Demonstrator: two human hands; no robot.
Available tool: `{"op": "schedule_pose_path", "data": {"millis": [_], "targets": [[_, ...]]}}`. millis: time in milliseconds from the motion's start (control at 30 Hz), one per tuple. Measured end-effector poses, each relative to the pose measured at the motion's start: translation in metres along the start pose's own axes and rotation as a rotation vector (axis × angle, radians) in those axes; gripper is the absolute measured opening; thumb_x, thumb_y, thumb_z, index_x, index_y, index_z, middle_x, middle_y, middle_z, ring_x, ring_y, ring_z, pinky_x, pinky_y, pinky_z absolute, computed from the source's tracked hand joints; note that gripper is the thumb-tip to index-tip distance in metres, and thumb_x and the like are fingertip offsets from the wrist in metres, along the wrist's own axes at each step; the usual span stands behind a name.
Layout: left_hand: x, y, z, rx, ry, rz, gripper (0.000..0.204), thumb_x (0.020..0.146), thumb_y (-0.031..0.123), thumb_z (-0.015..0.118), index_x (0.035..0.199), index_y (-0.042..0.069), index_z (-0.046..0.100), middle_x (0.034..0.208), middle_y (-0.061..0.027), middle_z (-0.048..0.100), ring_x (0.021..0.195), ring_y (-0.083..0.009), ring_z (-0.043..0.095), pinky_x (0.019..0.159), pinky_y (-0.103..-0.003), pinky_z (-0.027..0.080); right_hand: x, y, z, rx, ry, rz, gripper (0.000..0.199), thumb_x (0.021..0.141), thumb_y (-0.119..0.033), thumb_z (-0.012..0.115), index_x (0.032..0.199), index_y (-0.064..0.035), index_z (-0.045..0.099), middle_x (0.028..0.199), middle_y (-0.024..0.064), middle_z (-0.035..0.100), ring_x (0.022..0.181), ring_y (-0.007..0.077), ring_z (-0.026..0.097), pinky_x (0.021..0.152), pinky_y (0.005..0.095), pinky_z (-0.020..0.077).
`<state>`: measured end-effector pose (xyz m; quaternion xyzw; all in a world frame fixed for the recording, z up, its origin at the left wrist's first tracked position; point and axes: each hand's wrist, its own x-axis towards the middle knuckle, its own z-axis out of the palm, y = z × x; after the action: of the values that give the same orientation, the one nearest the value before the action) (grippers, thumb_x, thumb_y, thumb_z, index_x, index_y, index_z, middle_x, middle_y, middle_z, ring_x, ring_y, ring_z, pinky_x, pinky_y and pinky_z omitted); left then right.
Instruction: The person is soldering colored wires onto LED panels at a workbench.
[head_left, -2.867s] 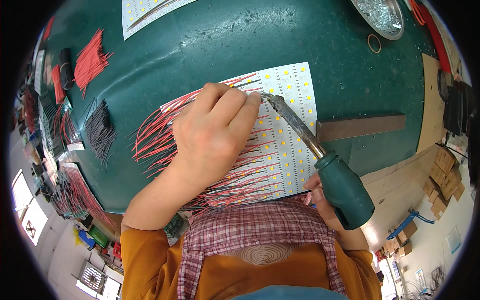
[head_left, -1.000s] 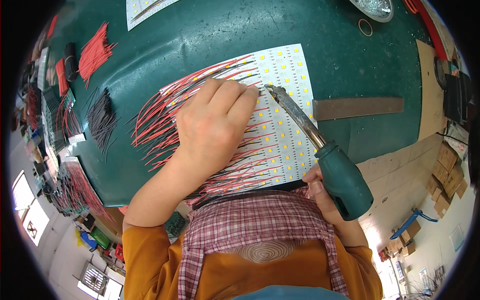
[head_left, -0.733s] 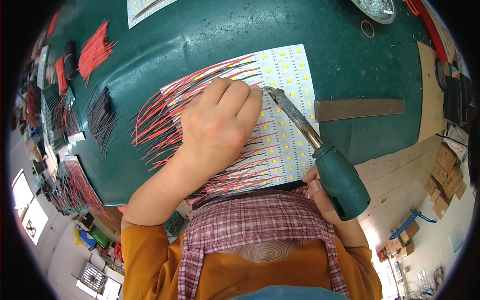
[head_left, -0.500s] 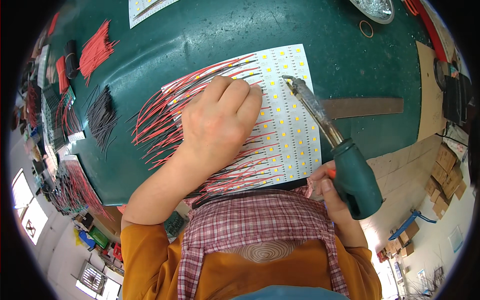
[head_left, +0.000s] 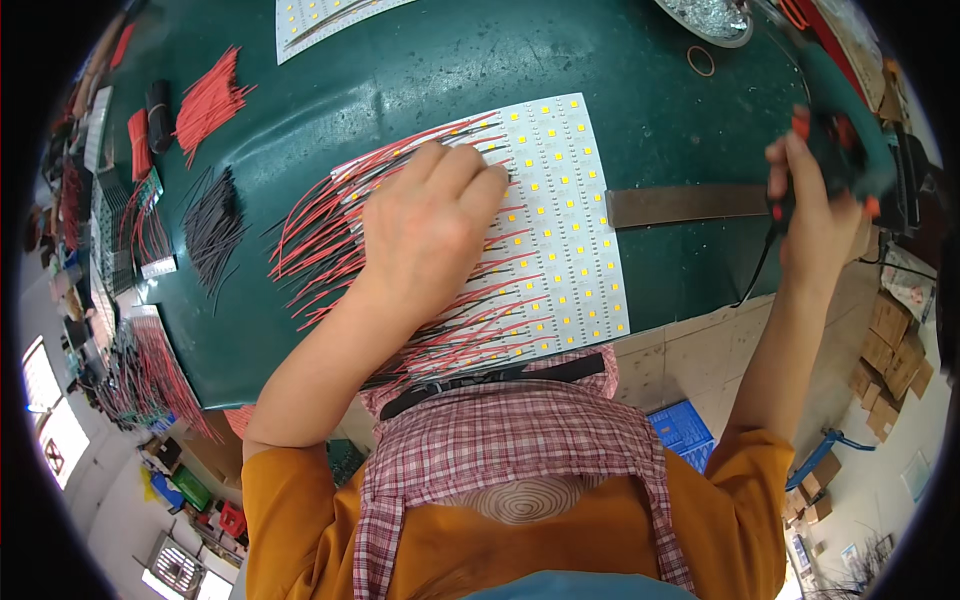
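A white LED circuit board (head_left: 585, 250) with yellow square chips lies on the green table mat. Red and black wires (head_left: 310, 235) cover its left part and fan out past its left edge. My left hand (head_left: 425, 215) rests over these wires, fingers curled and closed. Its fingertips are tucked under, so what they pinch is hidden. Out to the right, my right hand (head_left: 815, 200) grips a soldering iron (head_left: 850, 150) with a green handle and a dark cord. The iron is blurred, its metal end toward the dish at the top right.
Beside the board lies a flat brown strip (head_left: 690, 206). A dish of shiny metallic bits (head_left: 712, 18) and a rubber band (head_left: 701, 61) are at the far right. Bundles of red wires (head_left: 212, 105) and black wires (head_left: 212, 225) lie left; another board (head_left: 330, 20) is at the far edge.
My right hand has swung the soldering iron away from the board, to the far right. My left hand stays over the wires. The board appears slightly further left as the view shifts.
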<state>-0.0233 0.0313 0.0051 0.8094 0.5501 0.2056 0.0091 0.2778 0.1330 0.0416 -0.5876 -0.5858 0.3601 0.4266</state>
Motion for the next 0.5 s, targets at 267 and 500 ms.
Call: {"op": "schedule_pose_path", "data": {"millis": [267,500], "targets": [[-0.007,0.016,-0.029,-0.264,0.032,-0.129,0.023,0.071,-0.010,0.070,0.092,0.002,0.069,0.086,-0.0080,0.064,0.079,-0.0240,0.063,0.064,-0.034,0.051,-0.173,0.014,-0.013,0.072,-0.556,0.217,0.043,0.088,-0.010,0.069,0.125,0.0033,0.053,0.088,0.0092,0.070,0.068,0.0115,0.064,0.061,0.0266,0.0523],[-0.012,0.021,-0.011,-0.099,0.023,-0.111,0.026,0.070,-0.005,0.072,0.093,0.006,0.071,0.081,-0.0045,0.063,0.075,-0.0219,0.062,0.061,-0.032,0.050,-0.208,0.008,0.019,0.081,-0.529,0.320,0.041,0.084,-0.007,0.070,0.119,0.0035,0.051,0.087,0.0110,0.073,0.077,0.0160,0.071,0.068,0.0282,0.0560]]}}
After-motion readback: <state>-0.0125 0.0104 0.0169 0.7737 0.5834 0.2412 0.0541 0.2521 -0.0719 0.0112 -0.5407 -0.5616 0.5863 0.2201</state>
